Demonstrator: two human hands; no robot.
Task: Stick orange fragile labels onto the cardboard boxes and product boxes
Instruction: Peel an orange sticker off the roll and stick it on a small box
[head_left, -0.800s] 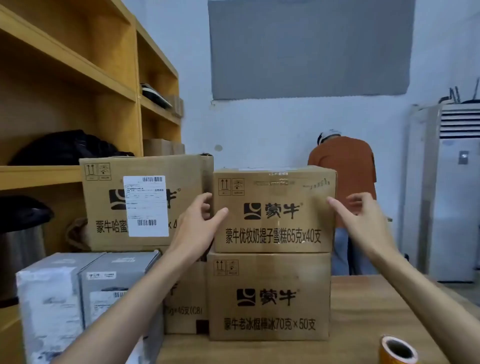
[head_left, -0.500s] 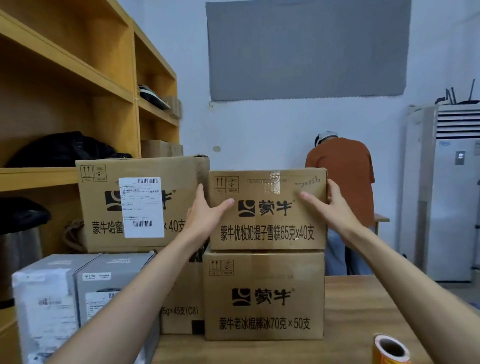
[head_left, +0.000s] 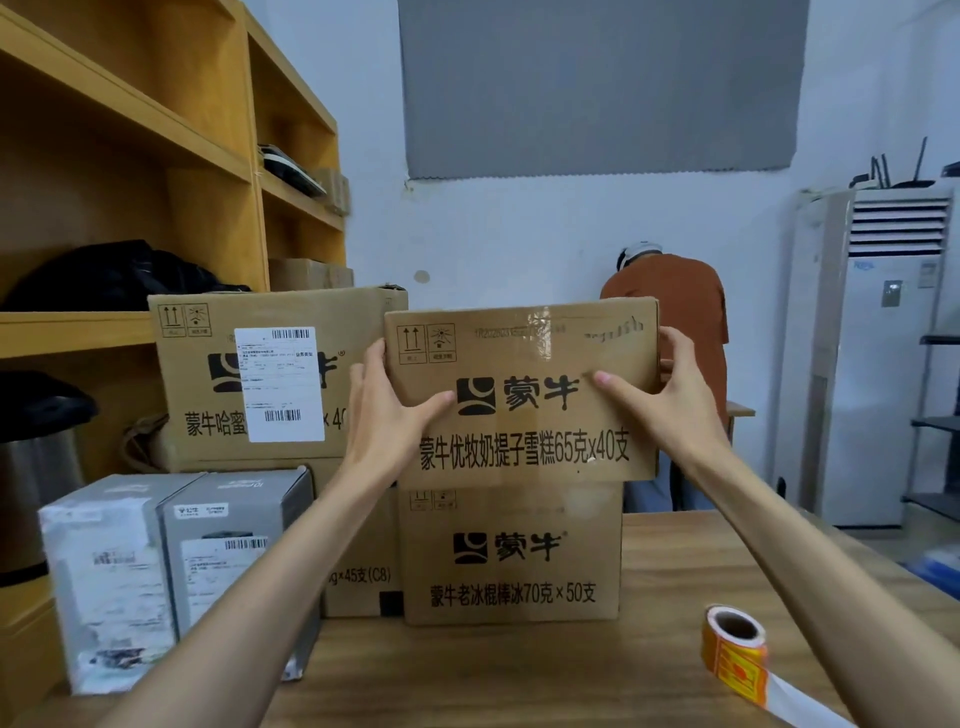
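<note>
"蒙牛", "65克x40支" on top carton (head_left: 522, 415)

Wooden table (head_left: 519, 680) fills the bottom of the frame, grain showing. Sitting straight on it: a cardboard box (head_left: 511, 558) in the centre with black print on its front, a second cardboard box (head_left: 363, 574) right against its left side and mostly hidden, two grey product boxes (head_left: 228, 561) side by side at lower left, and a roll of orange labels (head_left: 733, 652) at lower right, standing on end, strip trailing toward the corner
</note>
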